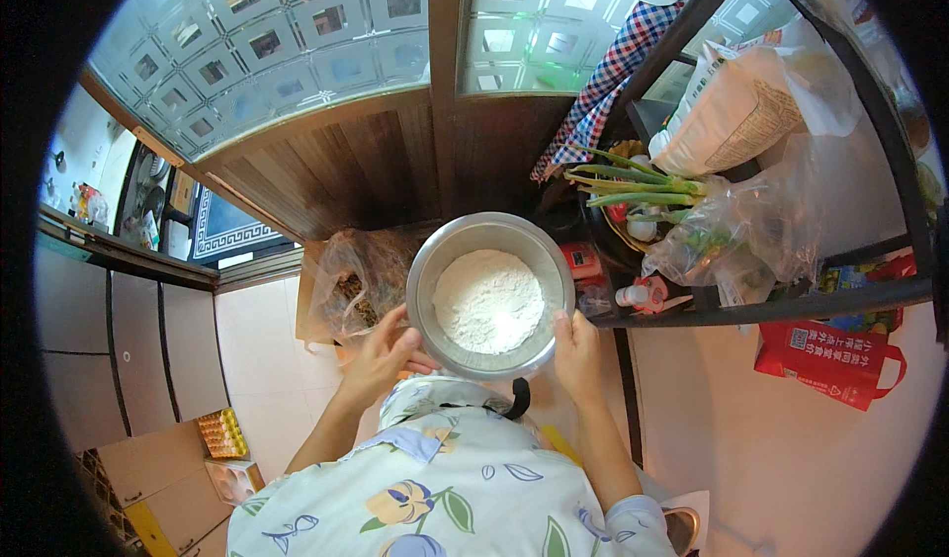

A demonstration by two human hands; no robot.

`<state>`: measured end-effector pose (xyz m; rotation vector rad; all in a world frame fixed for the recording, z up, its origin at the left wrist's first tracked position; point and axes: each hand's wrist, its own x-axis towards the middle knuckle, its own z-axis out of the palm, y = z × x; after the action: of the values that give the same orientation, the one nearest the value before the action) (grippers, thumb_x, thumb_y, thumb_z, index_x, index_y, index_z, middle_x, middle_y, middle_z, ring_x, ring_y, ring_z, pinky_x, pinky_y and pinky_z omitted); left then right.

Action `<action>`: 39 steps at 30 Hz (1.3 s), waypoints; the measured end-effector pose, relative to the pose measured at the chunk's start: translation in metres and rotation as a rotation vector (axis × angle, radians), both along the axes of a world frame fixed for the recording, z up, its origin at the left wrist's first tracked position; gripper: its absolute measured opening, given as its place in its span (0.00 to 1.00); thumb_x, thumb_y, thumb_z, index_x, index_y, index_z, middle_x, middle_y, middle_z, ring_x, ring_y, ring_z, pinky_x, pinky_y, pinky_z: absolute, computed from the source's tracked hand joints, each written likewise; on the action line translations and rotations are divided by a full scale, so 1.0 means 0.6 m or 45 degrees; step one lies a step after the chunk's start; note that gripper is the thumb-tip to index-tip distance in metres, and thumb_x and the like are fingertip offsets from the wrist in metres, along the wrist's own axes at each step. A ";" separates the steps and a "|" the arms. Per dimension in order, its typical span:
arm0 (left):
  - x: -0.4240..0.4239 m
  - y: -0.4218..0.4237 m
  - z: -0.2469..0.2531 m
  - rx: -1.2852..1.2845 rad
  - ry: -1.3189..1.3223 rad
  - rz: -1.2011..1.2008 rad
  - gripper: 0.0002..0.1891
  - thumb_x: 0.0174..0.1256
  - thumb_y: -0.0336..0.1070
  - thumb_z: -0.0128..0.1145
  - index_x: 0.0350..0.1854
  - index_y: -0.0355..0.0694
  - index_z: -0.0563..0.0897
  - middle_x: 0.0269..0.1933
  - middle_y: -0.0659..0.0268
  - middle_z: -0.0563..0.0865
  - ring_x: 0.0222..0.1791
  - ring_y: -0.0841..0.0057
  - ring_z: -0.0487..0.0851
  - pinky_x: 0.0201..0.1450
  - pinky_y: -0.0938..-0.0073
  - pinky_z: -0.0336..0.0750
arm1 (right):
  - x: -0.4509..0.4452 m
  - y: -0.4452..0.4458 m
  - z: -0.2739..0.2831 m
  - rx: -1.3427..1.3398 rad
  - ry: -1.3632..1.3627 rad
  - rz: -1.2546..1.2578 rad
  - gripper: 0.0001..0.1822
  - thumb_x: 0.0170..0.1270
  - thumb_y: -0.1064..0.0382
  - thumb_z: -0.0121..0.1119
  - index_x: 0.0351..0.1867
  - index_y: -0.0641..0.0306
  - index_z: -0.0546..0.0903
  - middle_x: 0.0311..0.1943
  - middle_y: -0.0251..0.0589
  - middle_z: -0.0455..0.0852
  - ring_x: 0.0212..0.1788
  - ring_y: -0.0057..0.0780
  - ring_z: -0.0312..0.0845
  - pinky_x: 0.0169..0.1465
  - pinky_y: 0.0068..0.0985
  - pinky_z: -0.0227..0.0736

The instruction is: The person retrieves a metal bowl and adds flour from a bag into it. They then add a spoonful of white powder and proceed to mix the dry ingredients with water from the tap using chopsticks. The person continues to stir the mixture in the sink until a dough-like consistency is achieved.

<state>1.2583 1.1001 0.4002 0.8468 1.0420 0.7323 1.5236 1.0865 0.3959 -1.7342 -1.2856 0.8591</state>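
Note:
A round stainless steel bowl (545, 260) with white powder, which looks like flour (488, 301), is held up in front of my body. My right hand (575, 342) grips the bowl's rim at its lower right, with the thumb on the edge. On the lower left side my left hand (391, 349) is at the bowl, thumb and fingers spread; its fingertips reach the outer wall and partly pass beneath it. Whether those fingers bear weight is hard to tell.
On the right stands a dark metal rack (801, 306) with green onions (652, 186), a large printed bag (730, 116) and plastic bags. A red bag (823, 357) lies beyond it. Near the wooden panel (334, 157) is a plastic bag (363, 283) in a box. Egg trays (222, 432) are at lower left.

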 end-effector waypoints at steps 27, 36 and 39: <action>0.050 0.046 -0.005 -0.144 -0.040 0.380 0.24 0.57 0.30 0.54 0.58 0.35 0.66 0.48 0.58 0.79 0.43 0.70 0.81 0.38 0.70 0.79 | 0.093 -0.089 0.087 0.002 0.158 -0.304 0.12 0.68 0.66 0.50 0.49 0.68 0.71 0.42 0.40 0.79 0.37 0.21 0.77 0.43 0.20 0.73; 0.054 0.030 0.008 -0.119 -0.332 0.411 0.20 0.58 0.25 0.54 0.54 0.34 0.66 0.45 0.59 0.79 0.35 0.72 0.83 0.32 0.73 0.82 | 0.086 -0.117 0.039 -0.006 0.159 -0.177 0.10 0.67 0.65 0.52 0.45 0.68 0.74 0.38 0.38 0.79 0.35 0.20 0.76 0.41 0.17 0.73; 0.049 0.024 0.009 -0.098 -0.244 0.414 0.20 0.58 0.24 0.54 0.54 0.34 0.66 0.44 0.60 0.79 0.33 0.73 0.83 0.26 0.75 0.80 | 0.088 -0.124 0.014 -0.039 0.057 -0.179 0.09 0.65 0.67 0.54 0.42 0.70 0.76 0.37 0.39 0.80 0.38 0.22 0.76 0.42 0.19 0.74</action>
<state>1.2880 1.1143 0.4057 0.5338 1.0383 1.0200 1.5762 1.0122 0.4045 -1.7961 -1.1128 0.8349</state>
